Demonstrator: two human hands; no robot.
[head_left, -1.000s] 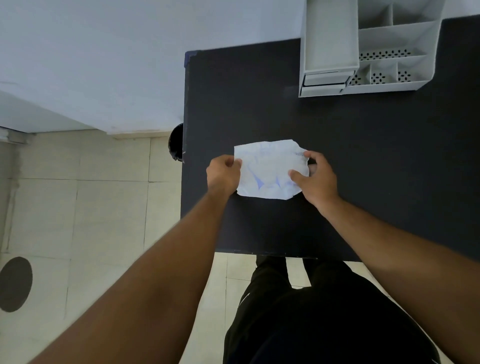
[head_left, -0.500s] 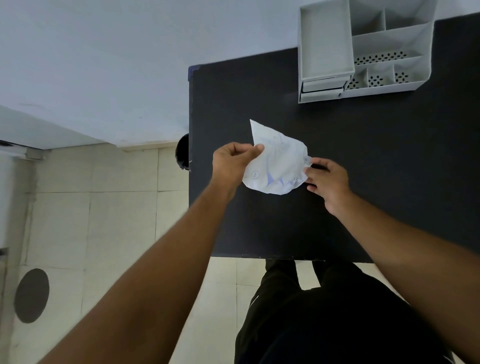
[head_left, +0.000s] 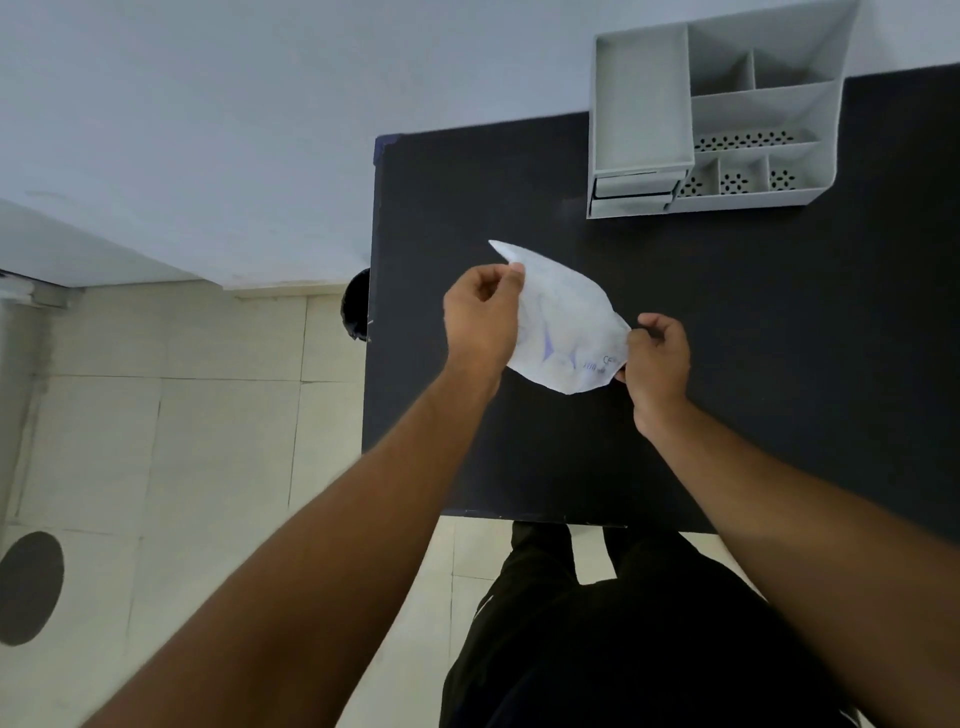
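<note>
My left grip (head_left: 480, 317) pinches the top corner of the white packet (head_left: 566, 332), my right grip (head_left: 657, 358) is clamped on its lower edge, and both wrists are up off the surface (head_left: 779, 338). The grey organizer (head_left: 639, 104) sits well beyond them.

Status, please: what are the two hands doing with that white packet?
Left hand and right hand each pinch an end. White packet held tilted over black table. Nothing blocking; grey organizer apart, at far edge.

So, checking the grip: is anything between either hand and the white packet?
Nothing visible. The left hand pinches the white packet near its top corner and the right hand pinches its lower right end, both directly on it.
</note>
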